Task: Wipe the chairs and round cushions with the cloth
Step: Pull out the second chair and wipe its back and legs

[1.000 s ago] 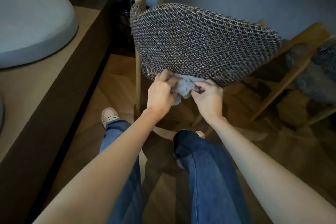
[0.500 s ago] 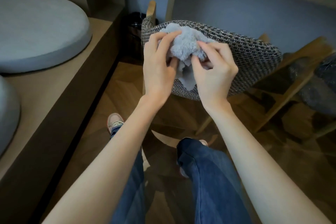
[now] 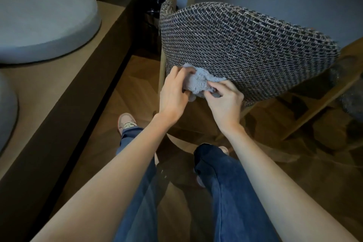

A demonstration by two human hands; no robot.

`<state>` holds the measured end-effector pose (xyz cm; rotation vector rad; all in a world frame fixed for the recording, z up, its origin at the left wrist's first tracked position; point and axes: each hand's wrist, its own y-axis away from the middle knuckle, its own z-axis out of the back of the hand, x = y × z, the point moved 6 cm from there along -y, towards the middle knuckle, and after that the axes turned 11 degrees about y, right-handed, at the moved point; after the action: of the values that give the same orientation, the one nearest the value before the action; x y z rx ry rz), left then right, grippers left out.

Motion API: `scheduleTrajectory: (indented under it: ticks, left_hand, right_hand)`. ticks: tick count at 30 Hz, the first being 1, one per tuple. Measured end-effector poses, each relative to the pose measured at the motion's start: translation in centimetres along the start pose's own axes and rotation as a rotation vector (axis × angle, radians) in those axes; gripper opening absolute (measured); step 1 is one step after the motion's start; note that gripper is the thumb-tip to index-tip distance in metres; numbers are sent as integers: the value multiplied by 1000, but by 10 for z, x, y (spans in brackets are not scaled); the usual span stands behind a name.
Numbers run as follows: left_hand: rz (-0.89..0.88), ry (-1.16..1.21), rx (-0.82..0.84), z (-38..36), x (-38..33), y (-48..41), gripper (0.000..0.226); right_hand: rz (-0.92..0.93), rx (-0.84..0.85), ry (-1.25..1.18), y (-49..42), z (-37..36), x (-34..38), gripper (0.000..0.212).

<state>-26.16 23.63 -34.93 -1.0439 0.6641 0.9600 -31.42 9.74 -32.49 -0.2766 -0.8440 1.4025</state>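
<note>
The left hand (image 3: 172, 94) and right hand (image 3: 225, 104) both curl their fingers (image 3: 177, 71) tight around the gray cloth (image 3: 198, 82), bunching it so it rubs well. These 2 hands press it on the woven chair (image 3: 245, 49), just above the fingers. A round cushion (image 3: 39, 15) sits well apart, to their left.

— Any writing, label or number in front of you?

— None I can read. The woven chair back (image 3: 245, 49) shows only its weave, the cloth (image 3: 198, 82) against it is plain, and my sneaker (image 3: 125, 122), at the near left, is too small and blurred to tell any brand.
</note>
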Motion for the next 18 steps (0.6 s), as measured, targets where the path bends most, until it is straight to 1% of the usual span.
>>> scheduleTrajectory:
  ticks: [4, 6, 8, 10, 12, 15, 18]
  left_hand:
    - [172, -73, 146, -19, 34, 11, 53]
    - [241, -83, 155, -21, 39, 13, 54]
    - [294, -148, 115, -19, 38, 17, 54]
    - [323, -125, 14, -11, 31, 26, 50]
    - [309, -25, -173, 8, 16, 34, 47]
    - [251, 112, -442, 36, -16, 39, 50]
    - [190, 210, -576, 49, -54, 29, 49]
  right_hand:
    - [-94, 167, 54, 11, -28, -16, 21]
    - [-126, 215, 44, 15, -33, -18, 22]
    - [-84, 209, 17, 18, -23, -11, 23]
    - [13, 200, 2, 20, -1, 3, 25]
    - [124, 163, 8, 17, 29, 19, 26]
    - [306, 19, 50, 2, 77, 45, 24]
    - [433, -117, 151, -20, 112, 67, 25]
